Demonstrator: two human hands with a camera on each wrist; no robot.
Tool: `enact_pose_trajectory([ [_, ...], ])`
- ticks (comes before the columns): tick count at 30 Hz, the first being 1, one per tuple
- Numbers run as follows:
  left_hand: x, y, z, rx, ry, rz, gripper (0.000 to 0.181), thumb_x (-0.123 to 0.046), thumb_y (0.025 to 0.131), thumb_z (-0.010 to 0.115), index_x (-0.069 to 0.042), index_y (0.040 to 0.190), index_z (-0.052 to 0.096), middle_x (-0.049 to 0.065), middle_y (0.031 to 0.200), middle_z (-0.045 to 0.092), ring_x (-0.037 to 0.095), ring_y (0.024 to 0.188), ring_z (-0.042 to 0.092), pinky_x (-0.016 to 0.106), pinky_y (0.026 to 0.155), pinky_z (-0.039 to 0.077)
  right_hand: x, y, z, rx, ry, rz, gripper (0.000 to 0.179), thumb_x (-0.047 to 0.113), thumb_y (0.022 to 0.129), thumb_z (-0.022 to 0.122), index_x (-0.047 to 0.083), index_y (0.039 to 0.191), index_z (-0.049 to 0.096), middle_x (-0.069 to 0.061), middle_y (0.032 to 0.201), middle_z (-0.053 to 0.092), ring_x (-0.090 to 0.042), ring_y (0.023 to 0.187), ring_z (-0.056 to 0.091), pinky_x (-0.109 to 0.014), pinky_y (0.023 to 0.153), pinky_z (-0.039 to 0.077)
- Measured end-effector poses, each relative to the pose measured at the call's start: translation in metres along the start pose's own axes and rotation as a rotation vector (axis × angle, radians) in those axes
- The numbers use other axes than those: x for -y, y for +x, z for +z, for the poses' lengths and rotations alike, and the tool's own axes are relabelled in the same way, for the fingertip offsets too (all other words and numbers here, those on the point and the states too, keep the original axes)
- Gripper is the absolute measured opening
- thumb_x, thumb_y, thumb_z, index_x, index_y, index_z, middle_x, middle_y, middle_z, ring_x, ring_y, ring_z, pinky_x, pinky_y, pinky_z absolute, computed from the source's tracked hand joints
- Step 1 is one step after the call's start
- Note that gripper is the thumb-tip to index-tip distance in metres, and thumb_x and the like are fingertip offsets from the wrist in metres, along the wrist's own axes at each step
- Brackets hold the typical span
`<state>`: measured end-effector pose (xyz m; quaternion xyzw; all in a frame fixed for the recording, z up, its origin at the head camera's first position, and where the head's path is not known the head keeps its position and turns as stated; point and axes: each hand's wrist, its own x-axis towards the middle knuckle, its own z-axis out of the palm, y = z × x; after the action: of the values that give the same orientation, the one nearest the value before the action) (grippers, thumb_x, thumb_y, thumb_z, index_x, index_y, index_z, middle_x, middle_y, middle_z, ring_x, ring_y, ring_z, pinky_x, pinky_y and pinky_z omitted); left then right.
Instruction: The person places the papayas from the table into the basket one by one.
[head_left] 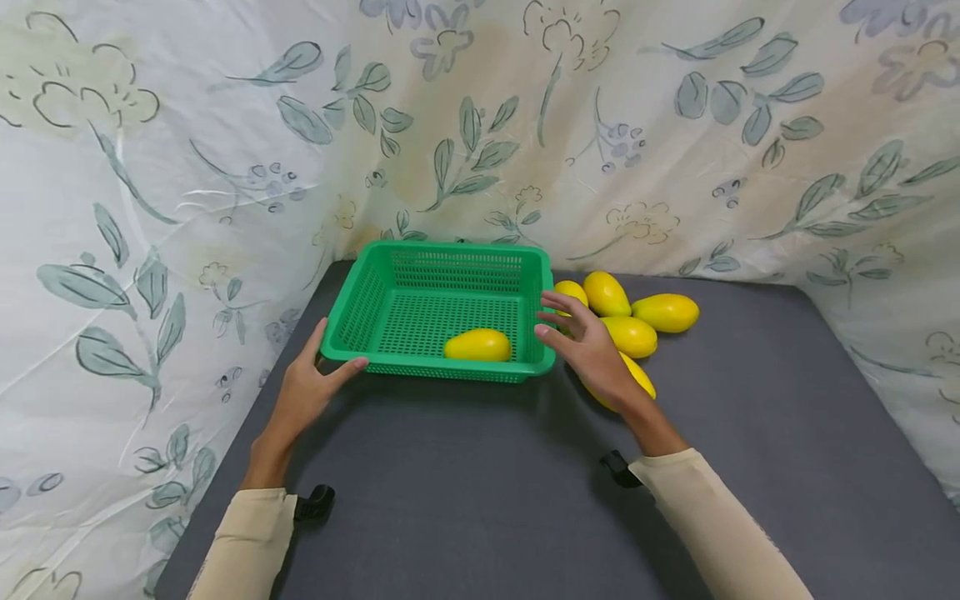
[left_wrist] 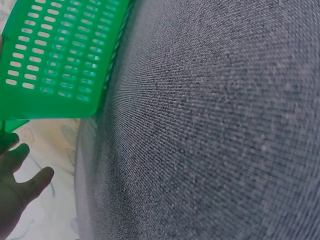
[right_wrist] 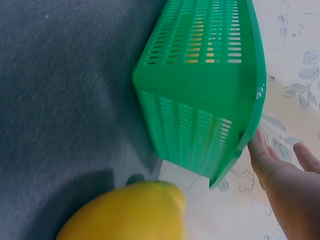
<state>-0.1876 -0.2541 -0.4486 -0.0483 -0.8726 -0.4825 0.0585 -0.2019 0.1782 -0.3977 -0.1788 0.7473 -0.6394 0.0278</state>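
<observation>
A green plastic basket (head_left: pixel 453 367) with slotted walls sits towards the back of the table. One yellow mango (head_left: pixel 477 345) lies inside it, near the front wall. My left hand (head_left: pixel 303 392) is at the basket's front left corner, fingers along the left side and thumb extended by the front rim. At the right rim is my right hand (head_left: pixel 592 346), its fingers fairly straight and fingertips right at the edge. Several more mangoes (head_left: pixel 666 312) lie in a group right of the basket, some partly hidden behind the right hand. In the right wrist view one mango (right_wrist: pixel 130 215) shows close up.
A dark grey cloth (head_left: pixel 465 500) covers the table. Floral fabric (head_left: pixel 480 108) hangs behind the table and along its left and right sides. Dark wrist devices (head_left: pixel 315 504) sit at the cuffs of both beige sleeves.
</observation>
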Motion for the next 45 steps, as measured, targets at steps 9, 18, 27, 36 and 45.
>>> enact_pose_trajectory([
  [9,0.002,-0.001,0.0,-0.004,0.002,0.001,0.104,-0.037,0.099,0.078,-0.02,0.173,0.007,0.016,0.175,0.023,0.037,0.16,0.025,0.066,0.122,0.03,-0.005,-0.006,-0.017,-0.051,-0.054,-0.018,0.061,0.019,0.109,0.064,0.007,0.163,0.039,-0.017,0.165,0.04,-0.042,0.149,0.044,-0.027,0.108,0.051],
  [18,0.002,0.001,0.002,-0.016,0.018,0.006,0.103,-0.036,0.099,0.078,-0.019,0.173,0.009,0.018,0.174,0.024,0.04,0.159,0.027,0.067,0.122,0.03,-0.01,-0.017,-0.037,-0.107,-0.107,-0.027,0.06,0.019,0.108,0.064,0.01,0.162,0.041,-0.012,0.163,0.044,-0.038,0.147,0.047,-0.016,0.103,0.05],
  [27,0.002,-0.001,0.001,-0.023,0.014,0.02,0.101,-0.032,0.098,0.079,-0.021,0.173,0.011,0.02,0.171,0.031,0.041,0.156,0.033,0.068,0.119,0.033,-0.013,-0.028,-0.051,-0.161,-0.145,-0.011,0.057,0.018,0.107,0.065,0.007,0.16,0.045,-0.015,0.158,0.048,-0.041,0.143,0.05,-0.014,0.102,0.049],
  [36,0.003,0.0,0.002,-0.014,0.027,0.001,0.102,-0.038,0.099,0.077,-0.022,0.173,0.008,0.019,0.172,0.029,0.041,0.157,0.032,0.068,0.12,0.033,-0.022,-0.044,-0.065,-0.204,-0.221,0.027,0.059,0.022,0.107,0.067,0.01,0.16,0.045,-0.016,0.157,0.049,-0.038,0.142,0.052,-0.016,0.105,0.046],
  [45,0.005,0.001,0.002,-0.013,0.018,-0.008,0.103,-0.039,0.098,0.078,-0.021,0.173,0.008,0.019,0.172,0.029,0.041,0.158,0.03,0.068,0.121,0.031,-0.035,-0.058,-0.078,-0.2,-0.296,0.063,0.062,0.026,0.106,0.068,0.009,0.161,0.043,-0.02,0.16,0.046,-0.041,0.142,0.049,-0.025,0.108,0.045],
])
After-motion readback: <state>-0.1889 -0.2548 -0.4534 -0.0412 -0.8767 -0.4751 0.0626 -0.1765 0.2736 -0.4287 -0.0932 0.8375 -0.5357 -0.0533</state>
